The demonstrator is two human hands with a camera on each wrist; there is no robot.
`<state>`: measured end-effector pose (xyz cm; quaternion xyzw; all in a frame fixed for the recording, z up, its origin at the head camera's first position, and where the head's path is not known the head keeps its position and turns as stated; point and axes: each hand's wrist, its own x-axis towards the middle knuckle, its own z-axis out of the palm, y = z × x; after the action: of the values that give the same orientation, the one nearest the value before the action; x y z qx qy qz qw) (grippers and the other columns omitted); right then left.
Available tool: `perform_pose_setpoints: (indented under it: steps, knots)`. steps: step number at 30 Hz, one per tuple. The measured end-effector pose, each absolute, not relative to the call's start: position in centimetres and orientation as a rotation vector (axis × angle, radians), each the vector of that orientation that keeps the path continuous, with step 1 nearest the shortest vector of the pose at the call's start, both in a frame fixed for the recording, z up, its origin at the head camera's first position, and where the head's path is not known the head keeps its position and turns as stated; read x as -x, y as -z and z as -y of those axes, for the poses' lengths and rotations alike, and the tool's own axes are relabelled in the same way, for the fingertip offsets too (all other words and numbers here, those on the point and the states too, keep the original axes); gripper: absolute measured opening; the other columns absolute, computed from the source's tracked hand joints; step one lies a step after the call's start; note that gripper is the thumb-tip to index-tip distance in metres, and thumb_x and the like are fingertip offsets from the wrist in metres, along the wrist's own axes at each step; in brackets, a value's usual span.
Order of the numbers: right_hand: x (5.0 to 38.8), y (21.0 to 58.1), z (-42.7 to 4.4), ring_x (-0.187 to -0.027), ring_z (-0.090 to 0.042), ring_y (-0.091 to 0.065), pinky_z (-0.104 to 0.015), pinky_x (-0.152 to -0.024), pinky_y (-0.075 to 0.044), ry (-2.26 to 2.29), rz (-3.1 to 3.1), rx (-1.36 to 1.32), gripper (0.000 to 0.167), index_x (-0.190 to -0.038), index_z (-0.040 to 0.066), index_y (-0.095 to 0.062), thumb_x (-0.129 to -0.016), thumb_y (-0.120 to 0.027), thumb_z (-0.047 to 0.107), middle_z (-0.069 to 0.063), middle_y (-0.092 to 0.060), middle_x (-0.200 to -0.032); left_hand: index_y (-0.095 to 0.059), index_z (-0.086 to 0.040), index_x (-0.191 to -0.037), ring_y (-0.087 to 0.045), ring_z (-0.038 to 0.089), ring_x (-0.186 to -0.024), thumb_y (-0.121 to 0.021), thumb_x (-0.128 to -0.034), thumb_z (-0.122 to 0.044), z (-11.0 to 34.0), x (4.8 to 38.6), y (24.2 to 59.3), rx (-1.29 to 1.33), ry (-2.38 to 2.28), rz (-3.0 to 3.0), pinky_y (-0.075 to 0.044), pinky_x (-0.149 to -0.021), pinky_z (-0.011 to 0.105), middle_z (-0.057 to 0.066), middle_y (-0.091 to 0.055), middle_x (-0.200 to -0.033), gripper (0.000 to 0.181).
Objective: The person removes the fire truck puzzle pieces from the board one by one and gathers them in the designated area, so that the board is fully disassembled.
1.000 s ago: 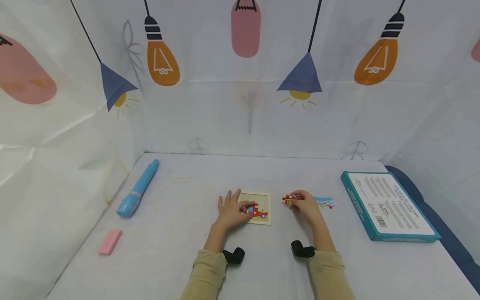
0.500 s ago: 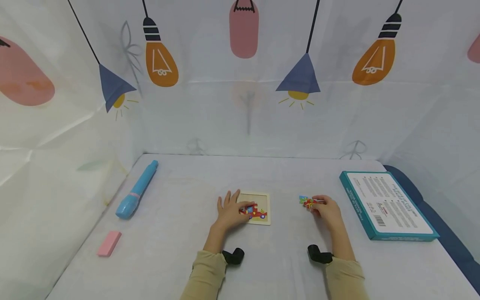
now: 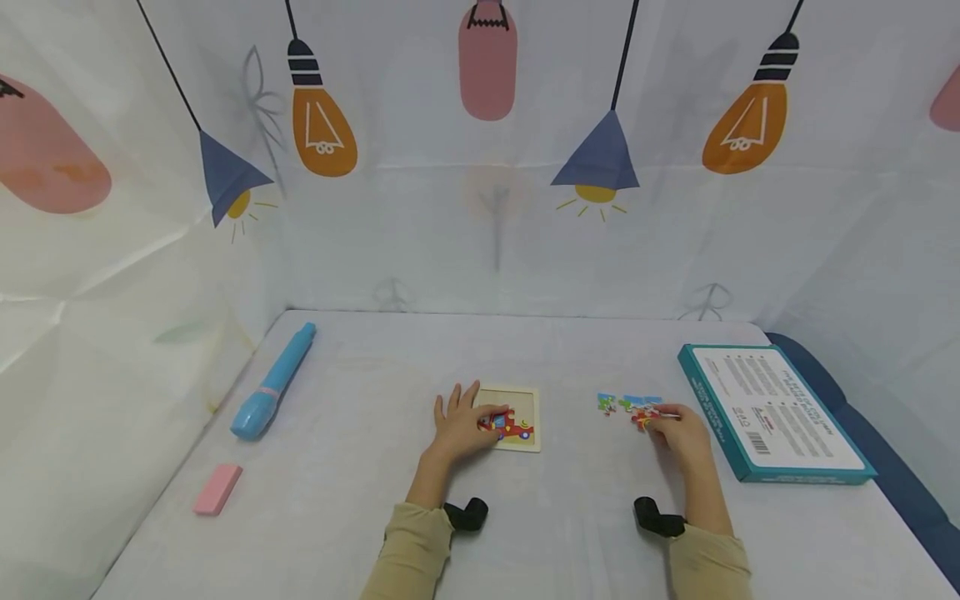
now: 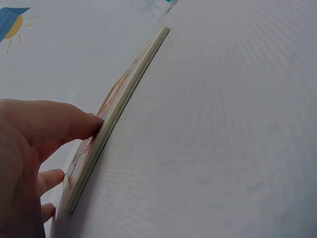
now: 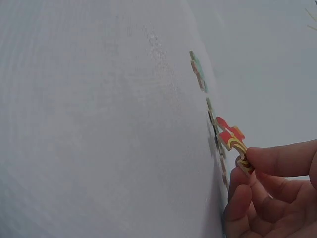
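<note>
My left hand (image 3: 461, 425) lies over the left part of a shallow wooden puzzle tray (image 3: 531, 396), fingers spread. Its thumb and forefinger touch the tray and the red car pieces (image 3: 516, 427) set in its lower part. In the left wrist view a fingertip presses at the tray's edge (image 4: 124, 104). Away to the right, my right hand (image 3: 682, 433) pinches a red and yellow jigsaw piece (image 5: 233, 139) between thumb and fingers, tilted above the table. Just beyond it, loose blue and green jigsaw pieces (image 3: 607, 403) lie on the table, partly covered by the held piece.
A teal-edged box (image 3: 780, 417) lies at the right edge. On the left are a blue microphone-shaped object (image 3: 273, 383) and a pink block (image 3: 217, 489). The white table (image 3: 360, 367) meets a printed fabric wall at the back.
My right hand has moved rightward with the red and yellow jigsaw piece, past the loose pieces, so more of them show. The left hand has stayed on the tray.
</note>
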<state>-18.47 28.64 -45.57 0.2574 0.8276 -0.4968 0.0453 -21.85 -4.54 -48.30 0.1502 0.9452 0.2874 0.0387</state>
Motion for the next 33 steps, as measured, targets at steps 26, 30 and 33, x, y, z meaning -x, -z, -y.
perform_pose_setpoints:
  steps: [26,30,33]
  knots:
    - [17.94,45.51,-29.09,-0.096,-0.034,-0.049,-0.023,-0.063,-0.041,1.372,-2.645,-0.910,0.038,-0.124,-0.009,-0.048,-0.091,-0.051,0.010,-0.028,-0.050,-0.113,-0.066,-0.029,-0.117,-0.010,0.040,-0.138,-0.064,-0.0742,-0.028,4.53,21.77,48.39,-0.448,-0.888,-2.891,0.001,-0.105,0.061,0.011,-0.028,-0.149,0.042]
    - [18.26,45.73,-28.99,-0.095,-0.036,-0.051,-0.031,-0.066,-0.045,1.279,-2.714,-0.911,0.036,-0.122,-0.009,-0.049,-0.091,-0.050,0.010,-0.029,-0.052,-0.112,-0.066,-0.030,-0.117,-0.011,0.040,-0.138,-0.064,-0.0742,-0.029,4.56,21.84,48.50,-0.452,-0.879,-2.901,0.001,-0.105,0.061,0.011,-0.028,-0.149,0.042]
    - [18.43,45.83,-28.92,-0.096,-0.038,-0.050,-0.040,-0.073,-0.047,1.212,-2.754,-0.917,0.035,-0.120,-0.010,-0.050,-0.091,-0.050,0.009,-0.030,-0.051,-0.112,-0.065,-0.031,-0.117,-0.011,0.040,-0.138,-0.064,-0.0745,-0.029,4.59,21.90,48.54,-0.458,-0.866,-2.904,0.000,-0.105,0.061,0.011,-0.028,-0.149,0.042]
